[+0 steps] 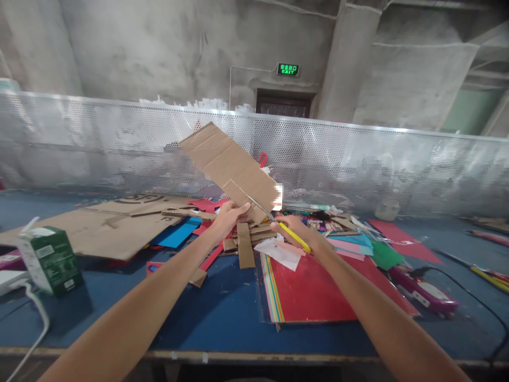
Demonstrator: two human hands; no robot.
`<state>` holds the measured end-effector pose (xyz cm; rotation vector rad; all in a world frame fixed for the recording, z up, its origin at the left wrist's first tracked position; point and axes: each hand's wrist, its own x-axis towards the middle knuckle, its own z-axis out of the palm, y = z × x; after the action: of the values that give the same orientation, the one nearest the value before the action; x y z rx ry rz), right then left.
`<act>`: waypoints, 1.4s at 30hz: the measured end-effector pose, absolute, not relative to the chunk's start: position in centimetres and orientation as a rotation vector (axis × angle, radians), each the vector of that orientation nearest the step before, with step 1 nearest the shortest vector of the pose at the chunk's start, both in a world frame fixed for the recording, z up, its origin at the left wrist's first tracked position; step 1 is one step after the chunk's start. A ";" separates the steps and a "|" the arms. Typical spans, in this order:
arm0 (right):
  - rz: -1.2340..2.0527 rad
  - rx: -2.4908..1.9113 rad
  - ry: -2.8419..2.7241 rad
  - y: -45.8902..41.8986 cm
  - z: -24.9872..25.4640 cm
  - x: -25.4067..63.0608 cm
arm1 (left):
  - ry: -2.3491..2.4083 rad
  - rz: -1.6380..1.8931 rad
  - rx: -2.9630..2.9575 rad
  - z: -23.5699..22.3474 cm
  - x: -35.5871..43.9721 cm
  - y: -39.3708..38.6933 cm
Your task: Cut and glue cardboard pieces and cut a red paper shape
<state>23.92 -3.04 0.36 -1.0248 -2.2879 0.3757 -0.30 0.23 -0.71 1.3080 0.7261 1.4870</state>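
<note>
My left hand (229, 215) grips the lower edge of a long brown cardboard sheet (222, 162) and holds it tilted up above the blue table (207, 313). My right hand (293, 229) is closed on a yellow-handled utility knife (293, 236). Its thin blade (260, 208) reaches up and left into the cardboard near its lower end. Cut cardboard strips (245, 245) lie on the table just below both hands.
A stack of coloured paper with a red top sheet (318, 289) lies under my right forearm. A big flat cardboard (107, 225) and a green box (50, 260) sit at the left. A purple glue gun (423, 291) with cable lies at the right. A perforated metal screen (377, 154) backs the table.
</note>
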 end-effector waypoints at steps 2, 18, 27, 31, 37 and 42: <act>0.386 -1.000 -2.288 -2.9 0.4 24.3 | 0.723 1.536 1.262 -0.4 -0.8 0.6; 0.433 -1.031 -2.335 -2.3 -0.2 24.6 | 0.736 1.562 1.353 -1.2 -1.0 1.1; 0.408 -1.061 -2.269 -2.7 -0.7 23.4 | 0.701 1.560 1.351 -1.0 -1.4 0.9; 0.480 -1.103 -2.260 -2.8 -1.0 23.2 | 0.714 1.526 1.365 -1.3 -1.2 0.8; 0.470 -1.097 -2.212 -3.6 -0.6 22.9 | 0.725 1.530 1.353 -1.2 -0.7 0.6; 0.357 -1.128 -2.216 -2.8 -0.7 23.1 | 0.705 1.531 1.317 -1.2 -0.7 0.7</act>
<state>23.09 -2.77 -0.73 -1.1284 -2.2157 0.3573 -0.69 0.69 -1.20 1.3171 0.7047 1.5307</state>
